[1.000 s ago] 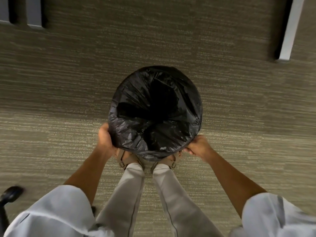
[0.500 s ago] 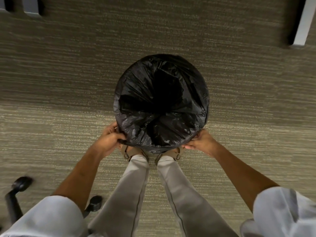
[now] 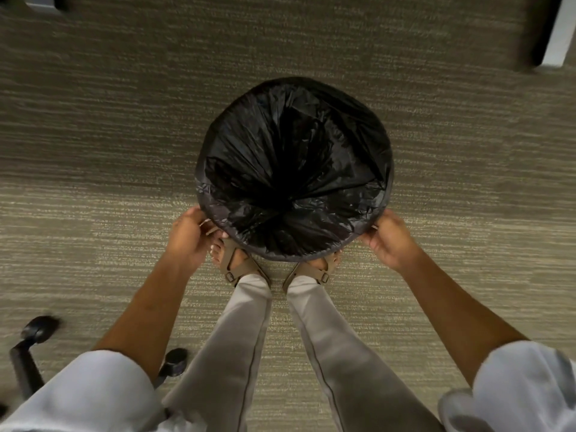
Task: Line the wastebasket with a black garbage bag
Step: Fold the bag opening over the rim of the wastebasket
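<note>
Both hands pinch the bag [image 3: 293, 169] edge: left hand [image 3: 187, 238] and right hand [image 3: 391, 241] on opposite sides of the near rim. Between them the bag covers the wastebasket [image 3: 299, 256], standing on carpet [image 3: 93, 151].

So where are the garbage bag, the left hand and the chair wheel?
garbage bag [image 3: 311, 145], head view, on the crinkled plastic inside the opening.
left hand [image 3: 187, 241], head view, on its back.
chair wheel [image 3: 176, 360], head view, on the black caster.
</note>
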Demonstrator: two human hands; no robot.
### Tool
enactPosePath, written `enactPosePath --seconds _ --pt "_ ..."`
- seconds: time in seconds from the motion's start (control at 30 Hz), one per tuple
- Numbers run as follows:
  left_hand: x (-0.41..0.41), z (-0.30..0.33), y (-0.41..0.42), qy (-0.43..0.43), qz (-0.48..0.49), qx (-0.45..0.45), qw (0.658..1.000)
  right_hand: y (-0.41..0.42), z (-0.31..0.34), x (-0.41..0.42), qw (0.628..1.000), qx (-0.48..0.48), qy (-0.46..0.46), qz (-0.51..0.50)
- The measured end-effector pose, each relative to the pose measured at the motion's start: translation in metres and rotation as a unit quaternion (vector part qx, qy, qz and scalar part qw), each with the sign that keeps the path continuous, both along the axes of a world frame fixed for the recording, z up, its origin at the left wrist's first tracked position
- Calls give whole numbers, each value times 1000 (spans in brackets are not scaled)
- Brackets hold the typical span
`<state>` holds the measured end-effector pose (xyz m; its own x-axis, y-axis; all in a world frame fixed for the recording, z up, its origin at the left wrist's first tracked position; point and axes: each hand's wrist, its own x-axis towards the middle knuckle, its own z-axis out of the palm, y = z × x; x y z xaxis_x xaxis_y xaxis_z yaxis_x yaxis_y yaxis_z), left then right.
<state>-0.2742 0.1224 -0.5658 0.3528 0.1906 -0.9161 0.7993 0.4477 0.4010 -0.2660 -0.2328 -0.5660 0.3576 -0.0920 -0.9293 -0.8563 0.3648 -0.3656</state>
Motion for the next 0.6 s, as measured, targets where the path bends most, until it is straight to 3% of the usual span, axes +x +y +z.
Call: enactPosePath --seconds 0.1,0.27,0.37,0.47,0.6 --pt "11 11 9 -30 99 -58 993 -5 13 7 997 23 -37 -67" --pt "34 27 6 -90 -77 29 993 5 22 19 991 -93 -96 6" --pt "40 26 -2 -90 -81 70 990 7 21 22 991 -110 -76 -29" --pt "44 18 -2 -75 -57 61 994 2 15 25 995 -64 -27 -73" --pt "47 7 -4 3 -36 25 999 -11 5 33 997 14 53 -51"
